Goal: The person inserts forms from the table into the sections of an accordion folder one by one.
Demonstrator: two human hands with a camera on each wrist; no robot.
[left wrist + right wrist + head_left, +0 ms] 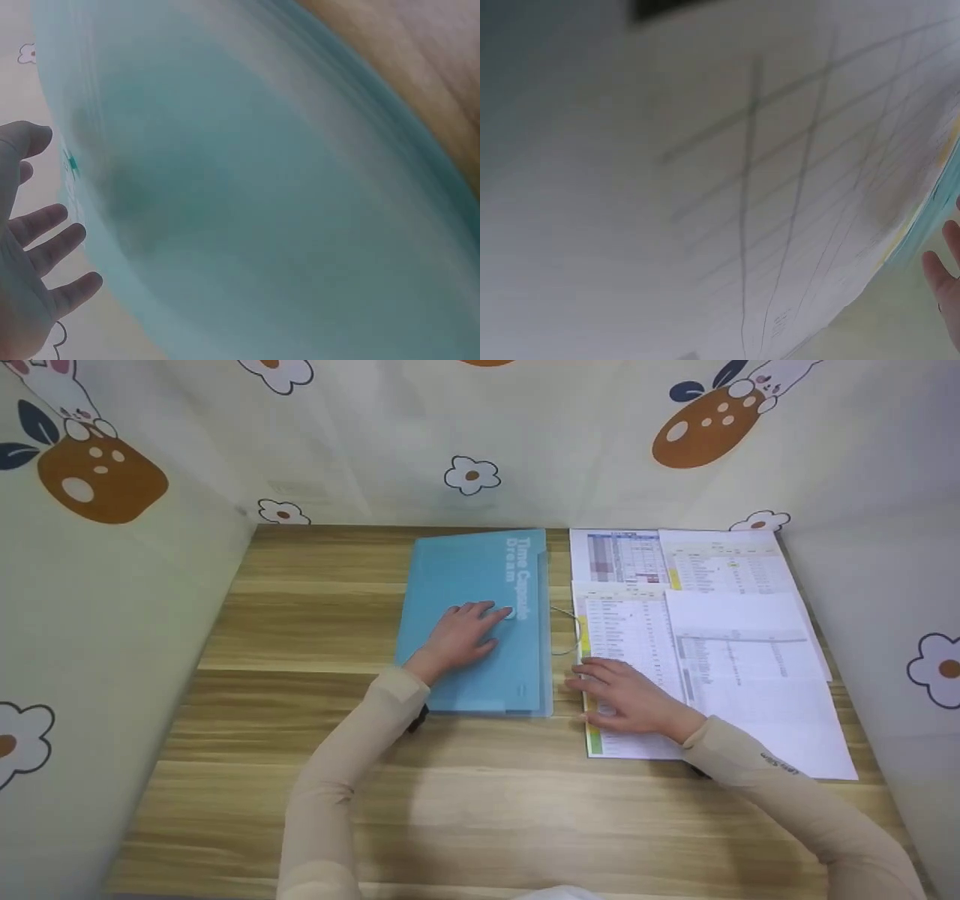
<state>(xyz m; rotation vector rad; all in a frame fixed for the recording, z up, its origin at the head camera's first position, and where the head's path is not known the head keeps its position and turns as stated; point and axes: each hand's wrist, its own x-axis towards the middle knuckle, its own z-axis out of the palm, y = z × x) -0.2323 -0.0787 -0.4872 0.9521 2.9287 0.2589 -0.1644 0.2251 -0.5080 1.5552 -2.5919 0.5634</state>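
A light blue document folder point(465, 566), printed "Time Capsule Dream", lies closed on the table. My left hand point(461, 636) is over its cover with fingers spread, the fingertips at a small round button point(510, 613). From the folder's right side a thin pale cord loop point(578, 631) reaches toward the papers. To the right lie several overlapping printed sheets point(757, 720) with tables on them. Over the left edge of the nearest sheet, my right hand point(634, 699) lies with its fingers extended and loose, gripping nothing. The wrist views show folder cover and sheet up close.
Wood-grain table point(300, 780) runs under everything. Pale patterned cloth walls point(390, 450) with flowers and rabbits stand at the back and both sides. The back sheets point(731, 570) lie close against the rear wall. A dark band point(418, 718) shows at the left wrist.
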